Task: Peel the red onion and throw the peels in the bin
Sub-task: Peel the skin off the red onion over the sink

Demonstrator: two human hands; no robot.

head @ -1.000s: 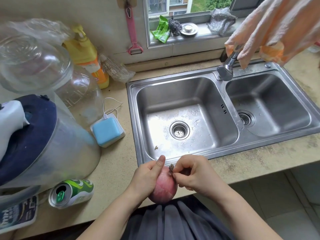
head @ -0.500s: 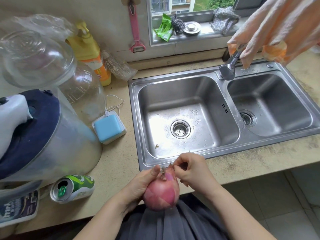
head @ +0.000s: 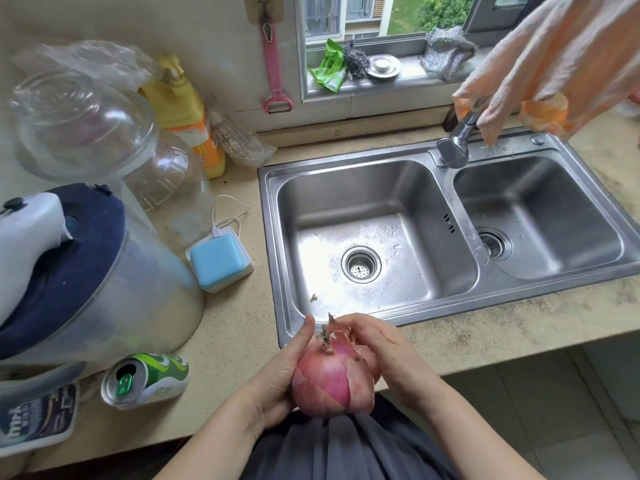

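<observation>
Head view: both hands' fingers grip red onion (head: 333,382); sink (head: 446,306) holds scraps.

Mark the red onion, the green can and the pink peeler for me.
red onion (head: 332,382), head view, on its pink front skin.
green can (head: 152,375), head view, on its side wall as it lies tipped over.
pink peeler (head: 272,60), head view, on its hanging handle.

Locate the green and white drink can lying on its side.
In the head view the green and white drink can lies at lower left on the beige countertop, in front of the big blue-lidded container, left of the person's left hand.
</observation>
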